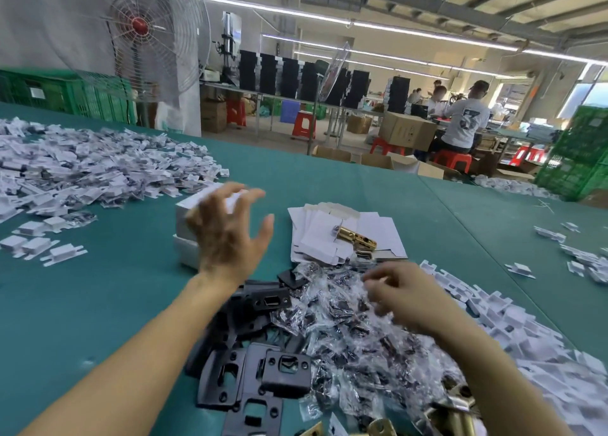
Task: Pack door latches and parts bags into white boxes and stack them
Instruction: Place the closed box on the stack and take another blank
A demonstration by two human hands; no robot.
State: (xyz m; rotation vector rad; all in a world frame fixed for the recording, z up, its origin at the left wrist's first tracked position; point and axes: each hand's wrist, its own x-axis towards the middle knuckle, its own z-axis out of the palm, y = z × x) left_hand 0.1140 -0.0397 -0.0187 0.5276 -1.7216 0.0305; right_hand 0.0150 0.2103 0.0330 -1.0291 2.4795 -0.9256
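Note:
My left hand (230, 234) hovers with fingers spread over a short stack of closed white boxes (187, 228), blurred by motion and holding nothing. My right hand (401, 294) reaches into a heap of clear parts bags (332, 307), its fingers curled among them; whether it pinches a bag is unclear. A brass door latch (353, 238) lies on a pile of flat white box blanks (329, 234). Black strike plates (260, 366) lie in front of me, with more brass latches (450, 412) at the lower right.
The green table (98, 304) carries a big heap of white folded inserts (82, 169) at the left and another (513, 320) at the right. A standing fan (144, 34) is behind, green crates (579, 152) at the far right, and people work at tables beyond.

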